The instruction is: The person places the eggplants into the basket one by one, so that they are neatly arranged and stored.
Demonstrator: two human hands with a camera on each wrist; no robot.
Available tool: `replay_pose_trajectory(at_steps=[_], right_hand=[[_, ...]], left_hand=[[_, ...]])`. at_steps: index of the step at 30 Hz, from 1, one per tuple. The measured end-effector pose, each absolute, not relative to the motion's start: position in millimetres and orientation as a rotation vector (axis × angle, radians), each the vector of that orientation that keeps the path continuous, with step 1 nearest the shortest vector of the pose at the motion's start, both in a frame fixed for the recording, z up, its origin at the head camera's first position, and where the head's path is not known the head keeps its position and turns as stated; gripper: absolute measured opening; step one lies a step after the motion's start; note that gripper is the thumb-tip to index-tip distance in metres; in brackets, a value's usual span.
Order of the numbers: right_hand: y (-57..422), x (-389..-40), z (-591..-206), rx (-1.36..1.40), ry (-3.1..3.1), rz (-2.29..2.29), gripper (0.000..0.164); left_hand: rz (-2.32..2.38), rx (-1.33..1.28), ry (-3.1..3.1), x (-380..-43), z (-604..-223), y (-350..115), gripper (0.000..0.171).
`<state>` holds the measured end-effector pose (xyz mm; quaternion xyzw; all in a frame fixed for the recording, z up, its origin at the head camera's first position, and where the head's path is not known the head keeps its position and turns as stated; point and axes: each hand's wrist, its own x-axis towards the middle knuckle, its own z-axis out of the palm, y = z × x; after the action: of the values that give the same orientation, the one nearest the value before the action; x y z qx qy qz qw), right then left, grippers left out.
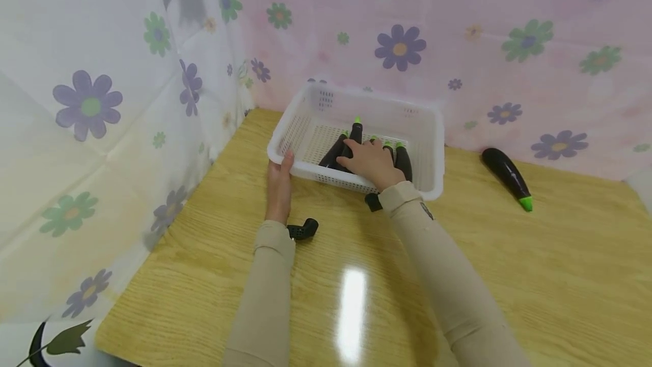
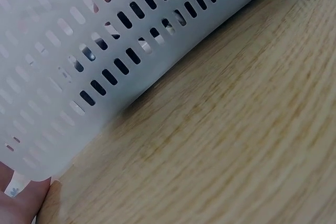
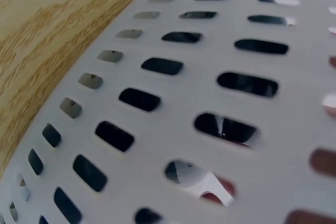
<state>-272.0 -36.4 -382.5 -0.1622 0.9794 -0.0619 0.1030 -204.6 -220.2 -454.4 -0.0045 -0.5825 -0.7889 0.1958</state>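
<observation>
A white perforated plastic basket [image 1: 316, 170] stands on the wooden table, with several dark eggplants inside, their stem ends bright green. My left hand [image 1: 279, 186] holds its near left corner, thumb up at the rim; in the left wrist view some fingers [image 2: 26, 203] show by the basket's corner. Inside the basket, my right hand [image 1: 374, 162] lies over the eggplants, thumb and forefinger spread across an eggplant [image 1: 357, 130] that reaches higher than its neighbours. Its other fingertips are hidden among them. Through the slots of the basket wall [image 3: 184, 98] the right wrist view shows dark shapes.
One more eggplant [image 1: 506, 174] lies on the table to the right of the basket, green end toward me. A flowered cloth [image 1: 448, 89] hangs behind the table and along its left side. Black wrist-worn devices [image 1: 303, 229] are near both wrists.
</observation>
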Motion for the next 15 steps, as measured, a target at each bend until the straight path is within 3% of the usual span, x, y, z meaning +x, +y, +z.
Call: replay_pose_trajectory(at_steps=[15], right_hand=[[-36, -274, -384, -0.440, 2.795, -0.266, 0.055]], left_hand=[[-2.196, 0.002, -1.655, -196, -442, -216, 0.049]])
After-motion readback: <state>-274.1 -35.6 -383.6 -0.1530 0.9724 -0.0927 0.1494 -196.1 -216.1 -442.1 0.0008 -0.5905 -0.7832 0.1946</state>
